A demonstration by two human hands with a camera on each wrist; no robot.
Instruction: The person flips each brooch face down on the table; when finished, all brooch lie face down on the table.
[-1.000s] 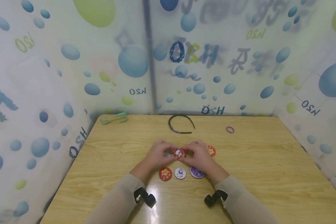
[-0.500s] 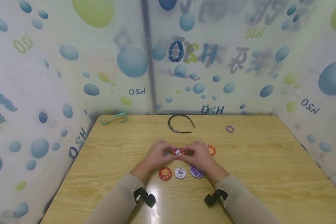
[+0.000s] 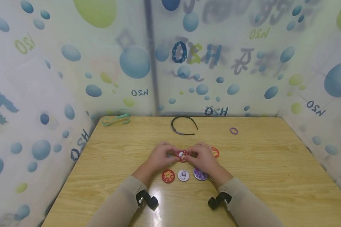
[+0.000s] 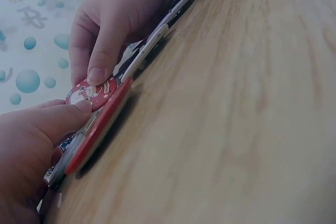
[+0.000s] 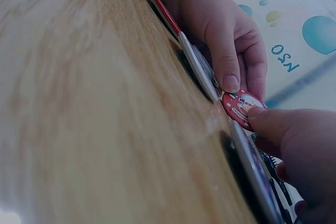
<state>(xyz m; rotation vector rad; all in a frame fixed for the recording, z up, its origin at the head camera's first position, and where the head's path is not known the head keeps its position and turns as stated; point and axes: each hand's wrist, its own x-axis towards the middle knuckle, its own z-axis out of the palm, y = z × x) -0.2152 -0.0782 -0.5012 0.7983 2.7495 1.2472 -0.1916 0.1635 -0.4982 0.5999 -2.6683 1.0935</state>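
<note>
Both hands hold one small red button badge with a white cartoon figure, over the middle of the table. My left hand pinches its left edge, the thumb lying on its face in the left wrist view. From the other side my right hand pinches it too, its thumb or the facing one pressing the printed front. Nearer me lie a red badge with a yellow star, a white badge and a purple badge, the last partly under the right wrist. An orange-red badge shows beyond the right hand.
Along the table's far side lie a mint-green looped item, a black headband and a purple ring-shaped band. Patterned walls stand behind and at both sides. A pale badge is mostly hidden by the left hand.
The right thumb has shifted from the badge's lower edge up onto its face. Both hands stay in nearly the same place, and the badges on the table have not moved.
</note>
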